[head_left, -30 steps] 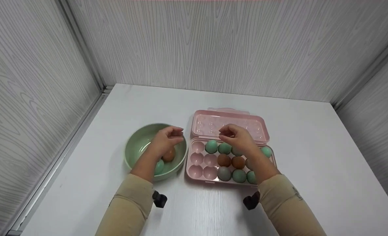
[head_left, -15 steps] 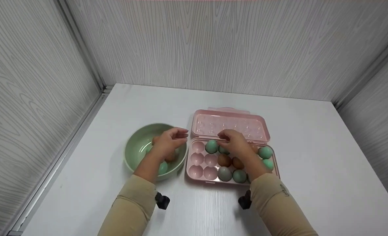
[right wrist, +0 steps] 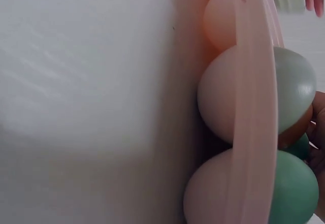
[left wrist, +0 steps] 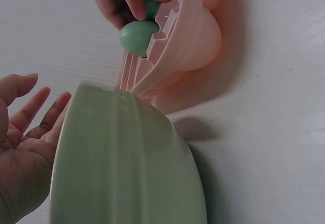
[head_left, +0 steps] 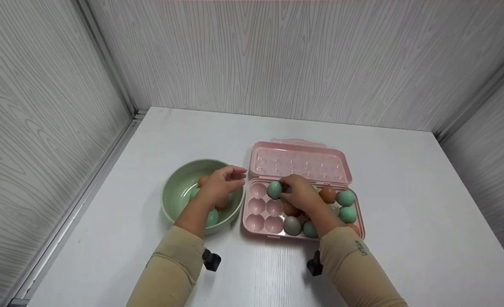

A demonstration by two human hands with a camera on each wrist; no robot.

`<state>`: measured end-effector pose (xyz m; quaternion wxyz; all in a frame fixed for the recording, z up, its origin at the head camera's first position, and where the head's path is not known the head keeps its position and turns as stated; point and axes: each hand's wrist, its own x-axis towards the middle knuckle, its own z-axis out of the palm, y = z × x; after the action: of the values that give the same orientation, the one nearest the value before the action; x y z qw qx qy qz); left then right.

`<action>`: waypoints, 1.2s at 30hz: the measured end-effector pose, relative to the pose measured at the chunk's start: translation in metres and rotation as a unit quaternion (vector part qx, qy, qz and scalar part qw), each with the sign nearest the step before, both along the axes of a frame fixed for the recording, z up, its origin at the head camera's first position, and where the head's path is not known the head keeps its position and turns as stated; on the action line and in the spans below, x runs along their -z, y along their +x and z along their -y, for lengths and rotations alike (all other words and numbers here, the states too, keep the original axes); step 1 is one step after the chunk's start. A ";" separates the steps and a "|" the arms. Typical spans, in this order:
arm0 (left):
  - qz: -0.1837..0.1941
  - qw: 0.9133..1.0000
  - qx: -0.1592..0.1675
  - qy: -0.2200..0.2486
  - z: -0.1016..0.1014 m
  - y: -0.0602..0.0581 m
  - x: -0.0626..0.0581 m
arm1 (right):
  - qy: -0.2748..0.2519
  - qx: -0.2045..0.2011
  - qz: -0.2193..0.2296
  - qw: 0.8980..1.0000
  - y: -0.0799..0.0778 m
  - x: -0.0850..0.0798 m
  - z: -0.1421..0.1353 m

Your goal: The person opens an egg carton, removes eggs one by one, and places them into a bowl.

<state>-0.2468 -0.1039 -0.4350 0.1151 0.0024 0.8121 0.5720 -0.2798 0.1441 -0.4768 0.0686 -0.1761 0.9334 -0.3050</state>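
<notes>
My right hand (head_left: 299, 192) reaches over the pink egg carton (head_left: 254, 233) and pinches a green egg (head_left: 274, 190) in the back row by its right side. In the left wrist view, a fingertip touches this green egg (left wrist: 136, 37), which still sits at its cup. Above the right side of the green bowl (head_left: 168, 187) hovers my left hand (head_left: 223, 183), holding nothing. Its fingers are extended and slightly bent. Partly hidden beneath this hand and forearm, green eggs (head_left: 212, 218) and brown eggs (head_left: 202, 181) lie in the bowl.
Behind the cups the carton's pink lid (head_left: 300, 160) lies folded back. Several green, grey and brown eggs fill the carton's middle and right, including a grey egg (head_left: 292, 225). Pale panels (head_left: 277, 55) enclose the white table (head_left: 405, 192) at the back and sides.
My right hand has moved left and down over the carton to the green egg, uncovering eggs at the right. My left hand has shifted slightly right above the bowl, and more eggs show there.
</notes>
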 end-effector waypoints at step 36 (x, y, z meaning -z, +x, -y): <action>-0.035 0.999 0.016 0.038 -0.001 -0.002 0.004 | -0.060 0.018 0.000 0.998 -0.002 -0.017 -0.002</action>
<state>-0.2492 -0.1032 -0.4393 0.0957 0.0392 0.7932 0.6001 -0.2816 0.1460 -0.4600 0.0522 -0.1633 0.9165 -0.3615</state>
